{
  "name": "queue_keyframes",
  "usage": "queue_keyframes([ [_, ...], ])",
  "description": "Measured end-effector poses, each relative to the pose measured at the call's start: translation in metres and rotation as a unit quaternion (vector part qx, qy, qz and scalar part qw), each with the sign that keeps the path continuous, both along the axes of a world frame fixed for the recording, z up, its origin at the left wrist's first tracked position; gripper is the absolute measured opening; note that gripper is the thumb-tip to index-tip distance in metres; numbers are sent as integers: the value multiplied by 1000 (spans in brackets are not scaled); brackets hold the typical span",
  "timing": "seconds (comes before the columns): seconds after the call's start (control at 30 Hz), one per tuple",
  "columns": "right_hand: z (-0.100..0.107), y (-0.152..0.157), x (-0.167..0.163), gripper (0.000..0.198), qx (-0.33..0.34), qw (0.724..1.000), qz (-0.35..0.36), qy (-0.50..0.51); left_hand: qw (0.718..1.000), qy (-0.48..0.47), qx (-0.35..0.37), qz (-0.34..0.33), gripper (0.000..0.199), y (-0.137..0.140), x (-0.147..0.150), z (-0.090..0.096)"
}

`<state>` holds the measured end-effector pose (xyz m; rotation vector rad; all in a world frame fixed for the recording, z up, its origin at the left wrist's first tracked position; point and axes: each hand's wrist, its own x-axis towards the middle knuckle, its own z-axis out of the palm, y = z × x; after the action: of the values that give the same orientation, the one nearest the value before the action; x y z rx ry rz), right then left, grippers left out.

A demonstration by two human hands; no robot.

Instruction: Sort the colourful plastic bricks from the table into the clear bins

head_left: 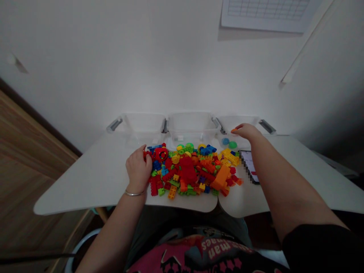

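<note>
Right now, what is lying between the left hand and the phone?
In the head view, the heap of toy pieces lies between the left hand and the phone.

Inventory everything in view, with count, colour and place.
Toy bricks: many, mixed colours, piled centrally
Bins: three, clear, in a row along the wall
Round pieces: two, blue and green, at the right bin
Small piece: one, orange, near the right bin
Phone: one, dark-edged, right of the bricks
Gridded paper: one, white, upper wall
Tabletop: two sections, white, under the bricks
Wood panel: one, brown, left
Bracelet: one, silver, left wrist
Shirt: one, dark, printed, bottom
Left hand: one, bare, pile's left edge
Right hand: one, bare, holding the small piece
</note>
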<state>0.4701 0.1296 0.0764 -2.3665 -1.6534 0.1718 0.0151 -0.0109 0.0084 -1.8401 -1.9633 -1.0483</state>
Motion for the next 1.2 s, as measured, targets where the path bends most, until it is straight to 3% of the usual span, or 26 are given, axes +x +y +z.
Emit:
queue_keyframes([
  [0.17, 4, -5, -3, 38, -22, 999, -15, 19, 1000, 3, -29, -8, 42, 2, 1, -1],
  [0.27, 5, -14, -6, 38, 6, 999, -27, 43, 999, -1, -31, -17, 40, 3, 1, -3],
  [0.37, 3, -28, -12, 36, 171, 982, -4, 79, 999, -9, -25, -24, 40, 4, -1, -5],
  [0.47, 1, -46, -26, 30, 407, 908, 29, 91, 999, -13, -20, -30, 40, 5, -2, -8],
  [0.57, -1, -67, -50, 25, 509, 848, 59, 137, 999, -18, -20, -33, 40, 7, -3, -10],
  [0.63, -4, -82, -70, 22, 496, 840, 104, 192, 999, -21, -22, -34, 40, 8, -3, -11],
  [0.7, -10, -95, -89, 19, 453, 849, 161, 218, 999, -24, -23, -36, 40, 8, -3, -12],
  [0.9, -29, -116, -121, 16, 290, 897, 319, 98, 998, -32, -19, -47, 39, 9, -4, -13],
  [0.97, -32, -117, -121, 17, 247, 910, 318, 97, 998, -33, -18, -49, 39, 10, -5, -14],
  [1.1, -33, -114, -112, 20, 243, 930, 267, 68, 998, -32, -14, -58, 39, 12, -6, -16],
  [1.2, -36, -111, -107, 22, 207, 937, 278, 46, 997, -36, -12, -64, 38, 13, -7, -17],
])
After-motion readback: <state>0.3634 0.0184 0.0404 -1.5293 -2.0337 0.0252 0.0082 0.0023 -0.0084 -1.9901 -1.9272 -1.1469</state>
